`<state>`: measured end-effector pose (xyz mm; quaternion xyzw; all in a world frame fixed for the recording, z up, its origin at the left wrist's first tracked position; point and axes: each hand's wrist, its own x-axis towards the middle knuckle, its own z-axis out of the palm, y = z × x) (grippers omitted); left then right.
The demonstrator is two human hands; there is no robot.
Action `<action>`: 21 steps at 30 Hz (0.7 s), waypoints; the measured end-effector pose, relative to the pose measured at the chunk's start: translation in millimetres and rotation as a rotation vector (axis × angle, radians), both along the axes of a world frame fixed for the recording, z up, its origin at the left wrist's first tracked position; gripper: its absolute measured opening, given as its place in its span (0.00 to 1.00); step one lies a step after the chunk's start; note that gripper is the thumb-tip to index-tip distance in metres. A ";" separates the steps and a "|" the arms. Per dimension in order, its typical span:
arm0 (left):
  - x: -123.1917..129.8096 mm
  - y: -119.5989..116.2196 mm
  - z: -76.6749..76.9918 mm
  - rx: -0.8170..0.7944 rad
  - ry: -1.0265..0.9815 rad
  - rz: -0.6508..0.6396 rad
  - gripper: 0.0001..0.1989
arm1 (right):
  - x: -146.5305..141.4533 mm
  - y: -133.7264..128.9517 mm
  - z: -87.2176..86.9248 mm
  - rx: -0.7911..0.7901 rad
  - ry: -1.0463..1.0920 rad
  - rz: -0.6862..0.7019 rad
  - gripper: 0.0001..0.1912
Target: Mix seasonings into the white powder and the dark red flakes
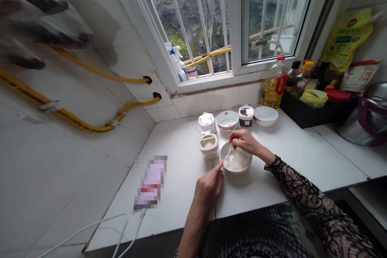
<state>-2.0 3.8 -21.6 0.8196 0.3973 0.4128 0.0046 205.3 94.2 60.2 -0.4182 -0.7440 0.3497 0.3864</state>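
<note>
In the head view, a white bowl (240,168) stands on the counter with pale, off-white grainy powder (240,159) inside. My right hand (244,142) pinches the handle of a small white spoon (229,154), whose scoop end dips into the bowl near its left side. My left hand (209,185) holds the bowl's near left rim, its index finger stretched along the edge and the other fingers curled. Just left of the bowl sits a cream seasoning jar (209,151) with pale contents under its lid. Whether the spoon carries any powder is unclear.
Behind stand a clear-lidded jar (207,120), a flowered bowl (227,123), a jar with dark contents (246,117) and another white bowl (265,117). An oil bottle (273,88) and a black condiment box (302,111) are at right. A pixelated phone-shaped item (151,183) lies left, near a white cable (125,223).
</note>
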 end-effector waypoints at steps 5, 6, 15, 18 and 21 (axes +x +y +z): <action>0.6 -1.1 4.2 0.001 0.014 -0.017 0.20 | 7.1 7.3 2.8 -0.193 0.192 -0.070 0.06; 0.7 -1.0 3.9 0.003 0.008 -0.015 0.20 | 8.1 9.0 2.7 -0.218 0.224 -0.082 0.06; 0.1 0.6 -0.7 0.009 0.014 -0.002 0.20 | 14.3 19.7 1.1 -0.359 0.399 -0.119 0.04; 0.5 0.7 -1.0 0.020 0.016 -0.002 0.20 | 15.1 20.5 1.4 -0.377 0.430 -0.137 0.04; 1.6 1.3 -2.8 0.034 0.011 -0.002 0.20 | 11.3 19.5 1.8 -0.343 0.471 -0.149 0.04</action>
